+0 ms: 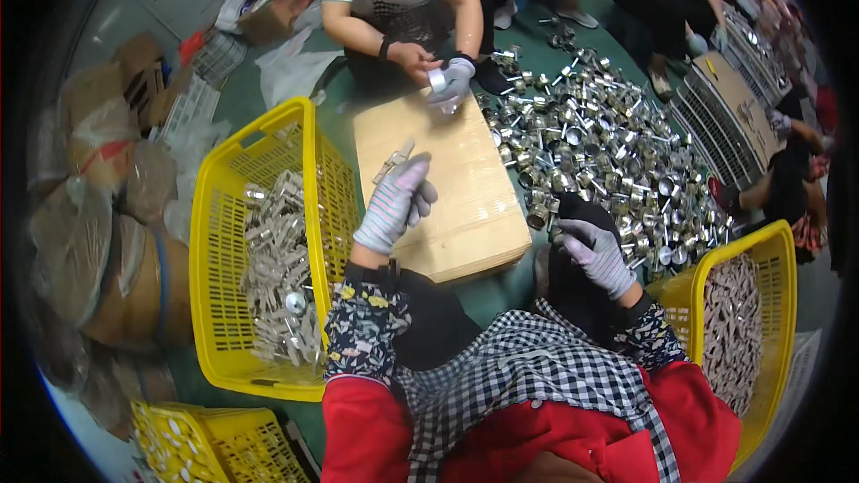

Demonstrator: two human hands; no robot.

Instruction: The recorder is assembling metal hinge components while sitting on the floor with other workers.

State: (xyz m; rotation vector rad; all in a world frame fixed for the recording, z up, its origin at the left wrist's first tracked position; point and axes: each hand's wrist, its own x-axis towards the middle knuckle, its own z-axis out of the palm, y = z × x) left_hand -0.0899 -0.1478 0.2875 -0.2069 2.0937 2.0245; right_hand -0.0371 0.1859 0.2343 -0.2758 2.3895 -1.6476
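My left hand [394, 204], in a striped pale glove, is over the near left of a flat cardboard-covered work surface [465, 206]. Its fingers are loosely bent and apart from the thumb, with nothing visible between them. Beside its fingertips are a few slim clear plastic pieces [391, 161]. My right hand [598, 258], gloved alike, is off the board's right edge above my dark-clad knee. Its fingers are curled together; whatever they hold is too small or hidden to make out. Right of the board spreads a heap of shiny metal cups with rods [595, 143].
A yellow basket [204, 304] of clear plastic pieces stands left; another yellow basket [783, 304] holds pinkish-grey parts at right. Across the board, a co-worker's gloved hand [455, 80] holds a white-ended piece. Boxes and bags [134, 277] line the left; other people sit farther back.
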